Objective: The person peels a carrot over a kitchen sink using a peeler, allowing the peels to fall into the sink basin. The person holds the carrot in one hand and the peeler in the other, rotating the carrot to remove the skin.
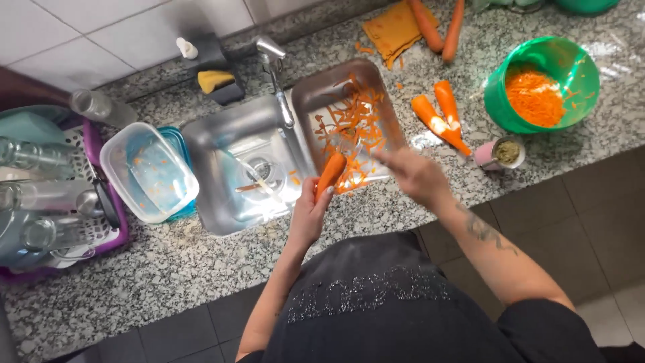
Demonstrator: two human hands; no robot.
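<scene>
My left hand [309, 214] grips an orange carrot [330, 173] by its lower end, tilted over the near edge of a metal tray [309, 91] littered with carrot peelings. My right hand [413, 175] is blurred with motion just right of the carrot, over the tray's near right corner; it seems closed on a small tool, likely a peeler, but the blur hides it. Two peeled carrots [440, 114] lie on the granite counter right of the tray. A green bowl [578, 64] holds grated carrot.
A steel sink [222, 141] with a tap [275, 67] lies left of the tray. A clear plastic container [148, 171] and a dish rack with glasses [47, 202] stand further left. Unpeeled carrots [440, 23], an orange cloth [396, 30] and a small pink cup [500, 153] are on the counter.
</scene>
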